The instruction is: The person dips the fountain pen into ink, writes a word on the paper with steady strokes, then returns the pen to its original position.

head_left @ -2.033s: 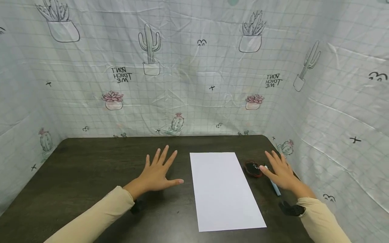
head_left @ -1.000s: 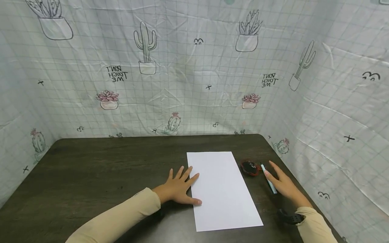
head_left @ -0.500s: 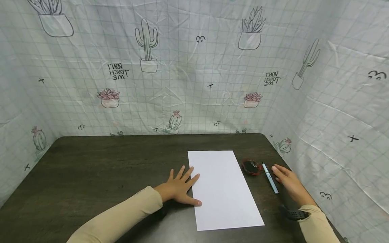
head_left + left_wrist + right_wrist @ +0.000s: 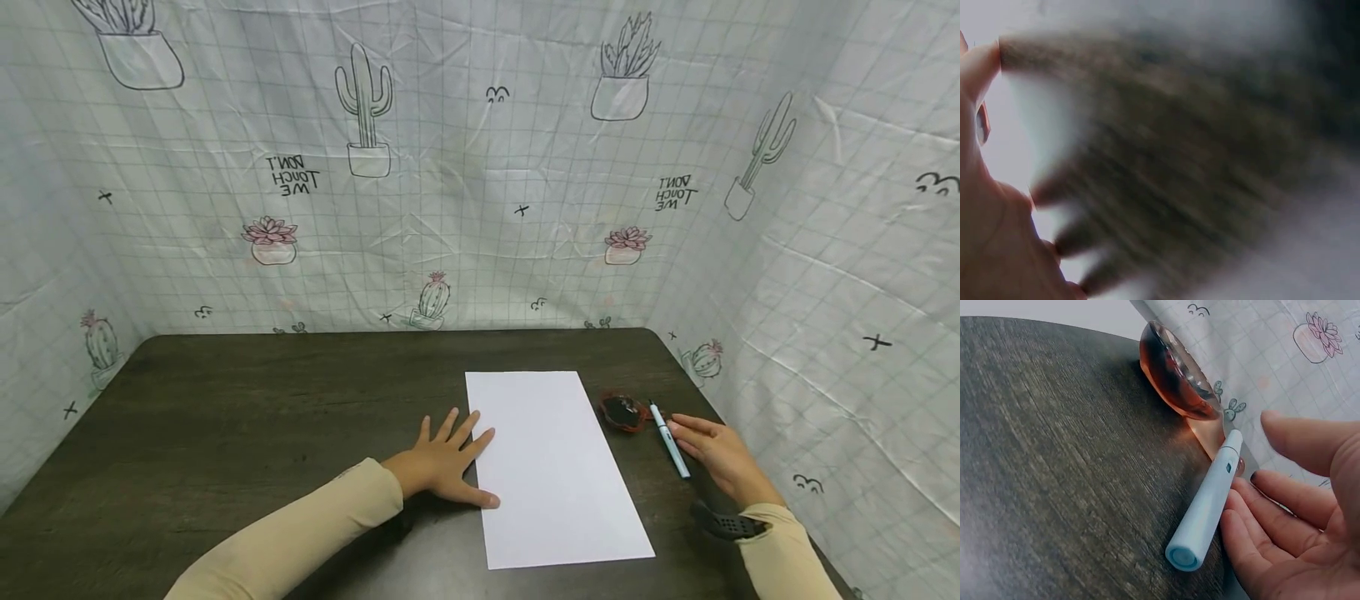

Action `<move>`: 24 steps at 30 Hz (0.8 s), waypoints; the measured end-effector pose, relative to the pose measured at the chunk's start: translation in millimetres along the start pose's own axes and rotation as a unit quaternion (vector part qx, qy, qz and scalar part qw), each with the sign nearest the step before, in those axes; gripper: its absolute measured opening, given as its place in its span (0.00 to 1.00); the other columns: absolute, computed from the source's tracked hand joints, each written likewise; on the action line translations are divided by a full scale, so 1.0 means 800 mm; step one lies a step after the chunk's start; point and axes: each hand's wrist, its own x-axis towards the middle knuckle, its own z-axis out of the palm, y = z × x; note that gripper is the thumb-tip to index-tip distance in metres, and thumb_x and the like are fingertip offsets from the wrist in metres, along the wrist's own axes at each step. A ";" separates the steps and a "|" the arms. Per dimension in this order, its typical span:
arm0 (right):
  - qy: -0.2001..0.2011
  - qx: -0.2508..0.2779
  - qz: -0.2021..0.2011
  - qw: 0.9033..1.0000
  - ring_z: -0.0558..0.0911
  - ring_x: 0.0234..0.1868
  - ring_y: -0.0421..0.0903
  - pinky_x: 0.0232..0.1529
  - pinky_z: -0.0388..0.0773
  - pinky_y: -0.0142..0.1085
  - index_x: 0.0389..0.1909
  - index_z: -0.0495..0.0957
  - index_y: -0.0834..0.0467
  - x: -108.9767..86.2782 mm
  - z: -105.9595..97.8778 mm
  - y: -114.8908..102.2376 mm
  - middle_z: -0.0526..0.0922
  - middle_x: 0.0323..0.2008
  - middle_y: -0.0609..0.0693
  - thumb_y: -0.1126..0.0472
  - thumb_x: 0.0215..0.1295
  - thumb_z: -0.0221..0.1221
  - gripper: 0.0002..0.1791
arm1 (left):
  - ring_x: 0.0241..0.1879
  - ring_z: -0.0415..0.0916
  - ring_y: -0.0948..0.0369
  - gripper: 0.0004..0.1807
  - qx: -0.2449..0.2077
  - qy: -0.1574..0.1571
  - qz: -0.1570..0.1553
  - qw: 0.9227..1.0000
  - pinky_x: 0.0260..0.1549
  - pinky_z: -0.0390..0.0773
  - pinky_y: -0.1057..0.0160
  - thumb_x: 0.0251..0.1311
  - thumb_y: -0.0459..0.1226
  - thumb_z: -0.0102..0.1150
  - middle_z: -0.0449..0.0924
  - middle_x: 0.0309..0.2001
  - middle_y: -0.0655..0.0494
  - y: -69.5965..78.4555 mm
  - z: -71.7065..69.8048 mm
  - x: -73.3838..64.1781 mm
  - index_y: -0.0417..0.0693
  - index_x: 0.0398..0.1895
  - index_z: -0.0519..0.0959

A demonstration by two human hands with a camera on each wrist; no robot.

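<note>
My left hand (image 4: 446, 467), fingers spread, rests on the left edge of a white sheet of paper (image 4: 551, 467). In the left wrist view its fingers show at the left, and a large dark blur covers most of the rest. My right hand (image 4: 712, 454) is at the right side of a light-blue capped pen (image 4: 670, 440). In the right wrist view the fingertips lie close along the pen (image 4: 1204, 506), with the thumb apart from it; whether they touch it is unclear. The pen lies across the handle-like strip of a translucent reddish oval dish (image 4: 1179, 375).
The reddish dish (image 4: 622, 412), dark inside, sits between the paper and the pen on the dark wooden table (image 4: 262, 417). A white printed curtain (image 4: 450, 183) hangs behind the table and along its sides. A black band (image 4: 723, 523) circles the right wrist.
The left hand has moved right from the bare tabletop onto the paper's edge, then stayed. From above the pen, the right hand has come down to its right side, with the fingers drawn closer together.
</note>
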 end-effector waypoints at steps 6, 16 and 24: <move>0.006 -0.047 0.020 0.999 0.75 0.41 0.20 0.46 0.76 0.23 0.66 0.58 0.76 0.000 0.005 -0.005 0.71 0.61 0.60 0.54 0.68 0.59 0.38 | 0.75 0.25 0.47 0.56 0.005 -0.005 -0.002 1.000 0.65 0.30 0.32 0.48 0.76 0.47 0.28 0.77 0.56 -0.001 0.002 0.002 0.67 0.77 0.41; 0.020 -0.112 0.022 0.993 0.74 0.38 0.22 0.46 0.79 0.29 0.64 0.63 0.75 0.001 0.010 -0.011 0.71 0.60 0.70 0.54 0.68 0.58 0.34 | 0.75 0.24 0.48 0.56 0.012 -0.006 -0.008 1.000 0.65 0.30 0.33 0.48 0.76 0.47 0.27 0.77 0.57 -0.002 0.002 0.005 0.68 0.77 0.40; 0.036 -0.151 0.029 0.988 0.77 0.43 0.35 0.46 0.79 0.34 0.61 0.67 0.75 0.002 0.014 -0.018 0.74 0.57 0.69 0.54 0.67 0.59 0.32 | 0.75 0.25 0.47 0.55 0.006 -0.006 -0.006 1.000 0.65 0.31 0.33 0.49 0.75 0.48 0.28 0.78 0.57 -0.001 -0.001 0.001 0.68 0.77 0.42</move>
